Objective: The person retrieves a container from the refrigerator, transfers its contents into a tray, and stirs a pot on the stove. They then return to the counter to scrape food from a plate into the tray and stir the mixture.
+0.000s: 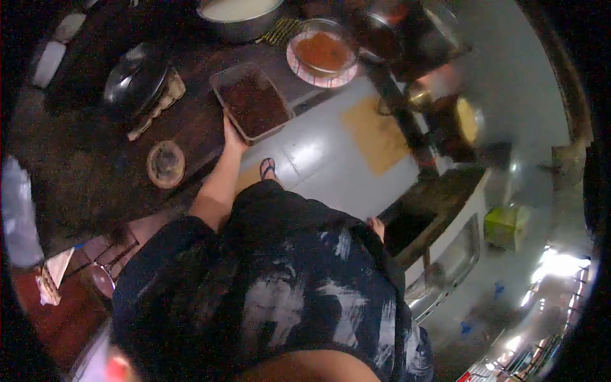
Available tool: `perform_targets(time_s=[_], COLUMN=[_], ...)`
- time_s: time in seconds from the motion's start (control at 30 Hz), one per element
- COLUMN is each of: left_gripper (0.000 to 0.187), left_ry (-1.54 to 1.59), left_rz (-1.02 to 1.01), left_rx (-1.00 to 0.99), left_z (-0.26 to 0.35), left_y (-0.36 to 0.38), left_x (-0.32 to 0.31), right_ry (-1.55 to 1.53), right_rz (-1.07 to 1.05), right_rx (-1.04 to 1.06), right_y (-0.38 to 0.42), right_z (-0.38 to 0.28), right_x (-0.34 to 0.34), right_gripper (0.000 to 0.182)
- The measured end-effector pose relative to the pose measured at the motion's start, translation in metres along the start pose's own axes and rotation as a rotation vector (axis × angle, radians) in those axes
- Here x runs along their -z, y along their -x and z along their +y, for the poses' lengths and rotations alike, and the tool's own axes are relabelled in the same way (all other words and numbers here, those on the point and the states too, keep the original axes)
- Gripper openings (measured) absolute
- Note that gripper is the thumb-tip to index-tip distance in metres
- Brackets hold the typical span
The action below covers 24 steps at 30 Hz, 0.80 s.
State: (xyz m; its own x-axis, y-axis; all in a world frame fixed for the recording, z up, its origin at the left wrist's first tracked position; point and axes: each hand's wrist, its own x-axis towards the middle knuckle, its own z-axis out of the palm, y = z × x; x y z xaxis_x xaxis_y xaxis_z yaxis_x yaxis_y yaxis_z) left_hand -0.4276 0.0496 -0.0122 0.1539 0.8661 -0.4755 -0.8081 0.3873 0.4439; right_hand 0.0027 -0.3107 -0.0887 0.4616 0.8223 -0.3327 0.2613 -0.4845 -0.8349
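Observation:
My left hand (234,135) grips the near left edge of a rectangular clear plastic container (253,102), with the fingers partly hidden under it. A dark reddish-brown, crumbly-looking material lies in the container, which is held over the edge of a dark counter. I cannot make out my right hand; a small patch of skin at the right edge of my dark shirt looks like part of a foot. Near my left forearm, a round lid or shallow dish (166,164) rests on the counter.
A bowl of orange-red food (323,52) stands on a checked plate, near a large pot of whitish contents (238,22). A shiny domed lid (135,75) and folded cloth (159,102) lie left. Brown cardboard (377,135) covers some grey floor tiles; a dark ledge (439,207) stands right.

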Motion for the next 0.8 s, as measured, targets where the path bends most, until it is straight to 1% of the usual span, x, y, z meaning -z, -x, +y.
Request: perform_targets(time_s=[0.03,0.07,0.13,0.17,0.23,0.3,0.37,0.4,0.47,0.5,0.53,0.57,0.6,0.67,0.7,0.77,0.8], left_gripper=[0.075,0.075,0.077,0.078,0.079,0.079,0.078,0.078,0.078,0.078,0.077,0.075,0.075,0.071,0.071,0.064,0.064], left_ry=[-0.006,0.009,0.091,0.107,0.132,0.162,0.107,0.115,-0.026,-0.022,-0.105,-0.186,-0.177,-0.067,-0.059,-0.178,-0.169], left_rz=[0.006,0.007,-0.068,-0.008,-0.016,-0.018,0.161,0.176,0.165,0.183,0.221,0.264,0.291,0.304,0.326,0.456,0.464], left_rx=[0.005,0.012,0.046,0.036,0.047,0.056,0.166,0.169,0.057,0.054,-0.019,-0.095,-0.108,-0.037,-0.055,0.017,0.01], left_z=[-0.001,-0.002,-0.003,-0.001,0.01,0.021,0.027,0.025,0.024,0.026,0.031,0.036,0.045,0.062,0.066,0.07,0.071], left_y=[-0.008,-0.024,-0.063,-0.073,-0.072,-0.077,-0.085,-0.091,-0.099,-0.102,-0.096,-0.088,-0.079,-0.064,-0.06,-0.061,-0.058], left_x=[0.007,0.019,0.046,0.048,0.03,0.015,0.017,0.024,0.035,0.041,0.038,0.036,0.032,0.029,0.032,0.029,0.027], right_ry=[0.158,-0.202,-0.157,-0.102,-0.044,-0.042,-0.039,-0.049,-0.08,-0.118,-0.108,-0.189,-0.269,-0.299,-0.33,-0.346,-0.37], right_rz=[-0.026,-0.008,-0.078,-0.114,-0.146,-0.199,-0.23,-0.26,-0.266,-0.264,-0.283,-0.251,-0.223,-0.128,-0.164,-0.167,-0.145], right_rx=[0.263,-0.284,-0.288,-0.249,-0.218,-0.131,-0.163,-0.188,-0.225,-0.255,-0.262,-0.289,-0.316,-0.329,-0.333,-0.344,-0.356], right_y=[-0.033,-0.068,-0.1,-0.121,-0.154,-0.181,-0.205,-0.215,-0.232,-0.242,-0.258,-0.279,-0.295,-0.318,-0.335,-0.359,-0.371], right_z=[-0.023,-0.052,-0.153,-0.179,-0.207,-0.224,-0.23,-0.231,-0.241,-0.248,-0.245,-0.234,-0.228,-0.238,-0.233,-0.237,-0.237], right_x=[-0.011,-0.025,-0.055,-0.068,-0.095,-0.116,-0.133,-0.14,-0.146,-0.15,-0.15,-0.146,-0.144,-0.143,-0.142,-0.149,-0.15], right_gripper=[0.027,0.025,0.027,0.028,0.029,0.034,0.034,0.034,0.032,0.031,0.031,0.031,0.031,0.03,0.027,0.027,0.026])
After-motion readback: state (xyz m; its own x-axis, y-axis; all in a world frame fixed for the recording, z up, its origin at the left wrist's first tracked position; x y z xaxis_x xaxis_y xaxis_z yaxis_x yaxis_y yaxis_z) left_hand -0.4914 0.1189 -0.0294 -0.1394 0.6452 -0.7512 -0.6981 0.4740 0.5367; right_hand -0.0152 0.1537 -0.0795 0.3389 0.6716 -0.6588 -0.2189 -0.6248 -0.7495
